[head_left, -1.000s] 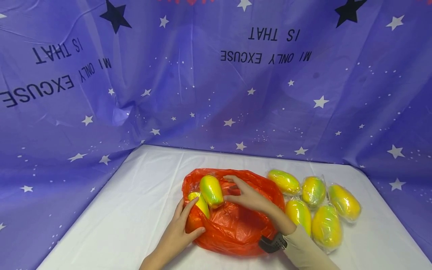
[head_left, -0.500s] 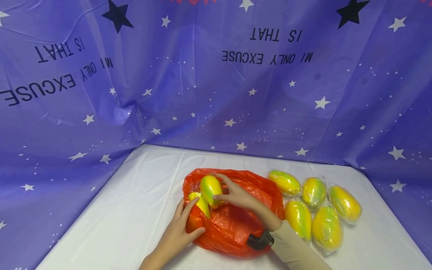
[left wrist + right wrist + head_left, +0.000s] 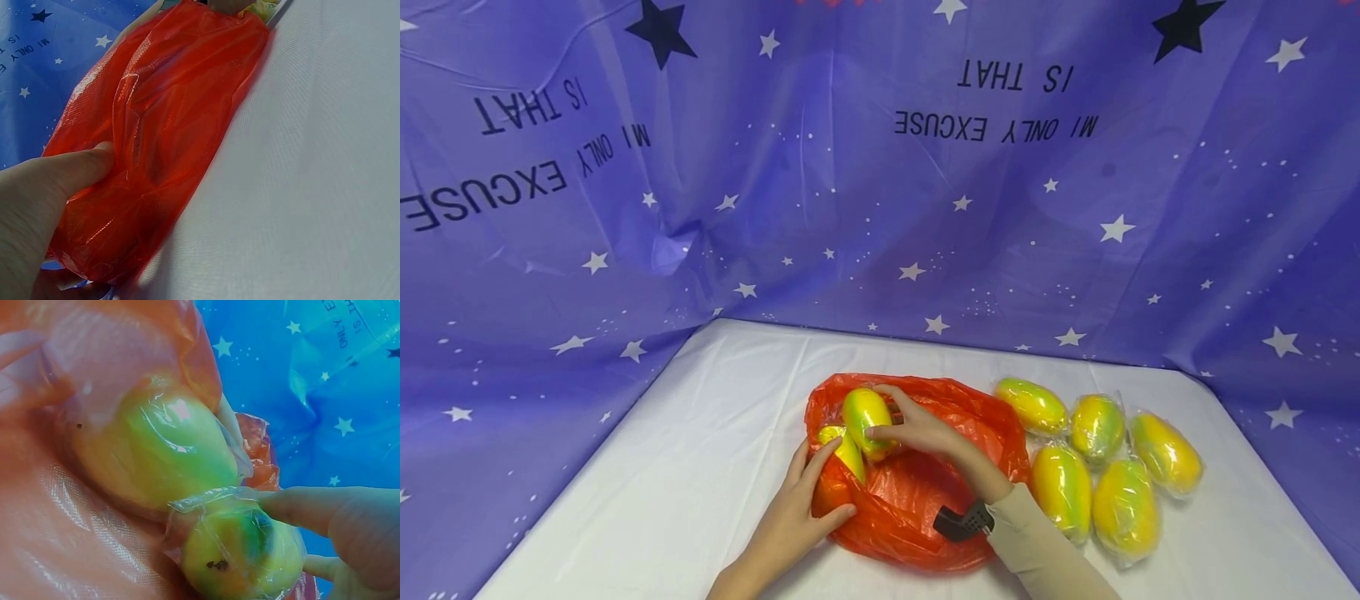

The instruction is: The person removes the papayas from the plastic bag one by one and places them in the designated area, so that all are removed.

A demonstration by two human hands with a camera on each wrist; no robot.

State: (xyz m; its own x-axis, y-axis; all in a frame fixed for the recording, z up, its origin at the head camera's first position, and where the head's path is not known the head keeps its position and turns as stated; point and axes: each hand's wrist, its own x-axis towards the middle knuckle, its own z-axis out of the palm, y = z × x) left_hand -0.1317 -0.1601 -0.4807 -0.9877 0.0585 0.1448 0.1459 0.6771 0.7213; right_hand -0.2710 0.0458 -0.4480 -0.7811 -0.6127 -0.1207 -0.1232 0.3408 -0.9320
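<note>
From my head view, my right hand (image 3: 917, 429) curls round a wrapped mango (image 3: 865, 412) at the mouth of the red bag (image 3: 925, 500), near the bench's (image 3: 700, 467) middle. My left hand (image 3: 797, 517) pinches the bag's left edge, beside a second mango (image 3: 842, 446). Five more mangoes (image 3: 1097, 467) sit toward the right edge.

Left wrist: thumb (image 3: 69, 172) pressed on the red plastic.

Right wrist: fingers (image 3: 325, 509) lie on one of two wrapped mangoes inside the bag.
</note>
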